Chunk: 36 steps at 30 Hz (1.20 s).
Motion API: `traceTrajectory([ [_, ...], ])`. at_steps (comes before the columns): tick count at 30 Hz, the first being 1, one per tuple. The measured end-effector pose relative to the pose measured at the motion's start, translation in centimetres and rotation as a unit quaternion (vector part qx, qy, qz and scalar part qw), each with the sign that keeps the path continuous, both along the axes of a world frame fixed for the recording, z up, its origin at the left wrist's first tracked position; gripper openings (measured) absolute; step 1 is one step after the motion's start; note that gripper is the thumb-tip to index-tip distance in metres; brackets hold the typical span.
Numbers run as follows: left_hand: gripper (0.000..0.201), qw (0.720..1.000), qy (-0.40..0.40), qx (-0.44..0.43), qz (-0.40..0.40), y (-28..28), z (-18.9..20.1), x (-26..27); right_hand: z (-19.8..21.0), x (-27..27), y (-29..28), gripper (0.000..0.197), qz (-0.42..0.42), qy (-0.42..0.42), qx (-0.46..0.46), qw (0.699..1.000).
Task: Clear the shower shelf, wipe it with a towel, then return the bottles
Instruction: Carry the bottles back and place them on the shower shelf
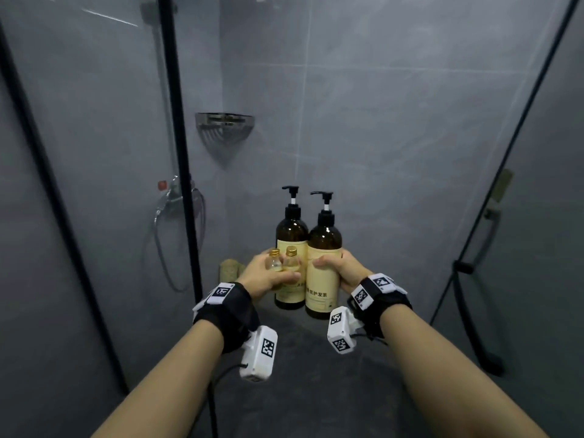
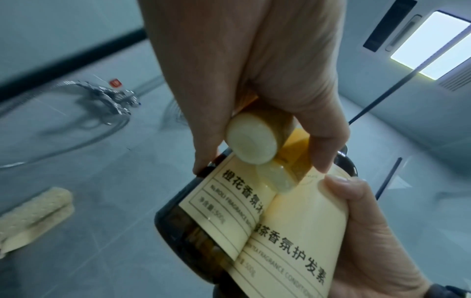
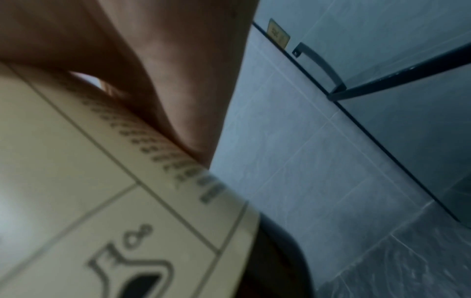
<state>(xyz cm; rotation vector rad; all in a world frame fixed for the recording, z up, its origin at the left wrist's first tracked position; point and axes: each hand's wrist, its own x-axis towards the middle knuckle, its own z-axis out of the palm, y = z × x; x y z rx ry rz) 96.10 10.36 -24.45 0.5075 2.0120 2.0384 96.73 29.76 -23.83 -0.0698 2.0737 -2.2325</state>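
two pump bottles [image 1: 308, 248] are standing side by side, small bottles [image 1: 282, 263] before the left one, towel [image 1: 229, 269] lying further left, shelf [image 1: 225, 131] hanging above.

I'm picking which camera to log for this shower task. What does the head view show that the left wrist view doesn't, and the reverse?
Only the head view shows the empty corner shelf, both pump heads and the two small bottles' gold caps.

Only the left wrist view shows the small bottles' bases, readable label text and a ceiling light.

Both show the left hand gripping the small bottles, the right hand on a pump bottle, the towel and the shower mixer.
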Motion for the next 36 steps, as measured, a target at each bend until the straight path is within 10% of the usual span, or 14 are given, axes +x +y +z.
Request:
traceTrajectory([
  [16,0.028,0.998,0.032,0.022,-0.054,13.2,4.4,-21.6,3.6,-20.5,13.5,0.054,-0.048,0.061,0.033,0.996],
  [36,0.037,0.995,0.043,0.085,0.022,7.0,7.8,-49.0,8.5,-51.0,7.2,0.042,0.023,0.099,0.066,0.993],
])
